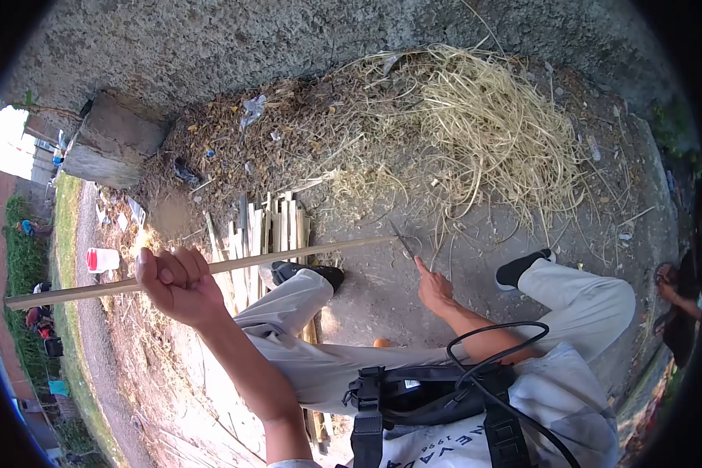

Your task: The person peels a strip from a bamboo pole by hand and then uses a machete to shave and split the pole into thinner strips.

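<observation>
A long, pale bamboo strip (pixel 312 250) crosses in front of me, running from the far left toward the middle. My left hand (pixel 181 287) is closed around it near its left part, fingers wrapped over the top. At the strip's right end is the thin dark blade of a knife (pixel 402 240), angled across the tip. My right hand (pixel 435 287) grips the knife, its handle mostly covered by the fingers. Below the strip, between my feet, lies bare dirt. A bundle of split bamboo pieces (pixel 256 231) lies on the ground behind the strip, near my black shoe (pixel 320 275).
A big heap of curly bamboo shavings (pixel 499 125) lies by the rough wall (pixel 288 35). A concrete block (pixel 115 142) stands at the left, with a red-and-white container (pixel 103 260) nearer. Another person's hand (pixel 668 287) shows at the right edge. Litter and leaves cover the ground.
</observation>
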### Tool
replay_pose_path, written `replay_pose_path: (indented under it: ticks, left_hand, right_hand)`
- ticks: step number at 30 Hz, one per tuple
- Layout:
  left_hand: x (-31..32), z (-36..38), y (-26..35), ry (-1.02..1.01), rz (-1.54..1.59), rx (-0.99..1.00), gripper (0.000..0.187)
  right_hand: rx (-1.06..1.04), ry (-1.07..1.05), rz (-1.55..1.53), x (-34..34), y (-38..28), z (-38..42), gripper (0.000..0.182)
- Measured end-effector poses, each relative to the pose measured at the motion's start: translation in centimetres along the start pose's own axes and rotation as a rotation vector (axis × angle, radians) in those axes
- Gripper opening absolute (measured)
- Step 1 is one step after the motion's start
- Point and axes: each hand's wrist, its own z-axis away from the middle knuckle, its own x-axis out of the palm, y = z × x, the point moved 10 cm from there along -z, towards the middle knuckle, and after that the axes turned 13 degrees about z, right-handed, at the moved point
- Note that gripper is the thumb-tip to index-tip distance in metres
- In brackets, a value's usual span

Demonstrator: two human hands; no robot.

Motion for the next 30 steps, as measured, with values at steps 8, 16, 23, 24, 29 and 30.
replay_pose_path:
  ticks: [8, 16, 23, 24, 29, 30]
  left_hand:
    - [-2.2, -0.5, 0.5, 0.208, -0.054, 0.050, 0.043]
    - [-0.1, 0.6, 0.2, 0.144, -0.053, 0.049, 0.042]
    - [-0.5, 0.5, 0.5, 0.093, -0.023, 0.075, 0.042]
    - [-1.0, 0.7, 0.5, 0.137, -0.040, 0.078, 0.043]
    - [-0.2, -0.2, 0.2, 0.183, -0.077, 0.093, 0.042]
    - [-0.5, 0.3, 0.2, 0.214, -0.087, 0.095, 0.042]
  right_hand:
    - [0.026, -0.022, 0.000, 1.5, 1.0, -0.6, 0.079]
    - [-0.062, 0.033, 0.013, -0.5, -0.6, 0.0, 0.077]
    - [-0.409, 0.325, -0.028, -4.5, -7.5, 2.5, 0.075]
    - [-0.299, 0.239, -0.025, -2.6, -5.8, 1.2, 0.074]
    - [-0.069, 0.075, -0.038, 1.2, -0.8, -1.2, 0.078]
    - [-0.072, 0.052, -0.048, 1.6, -0.7, -0.8, 0.080]
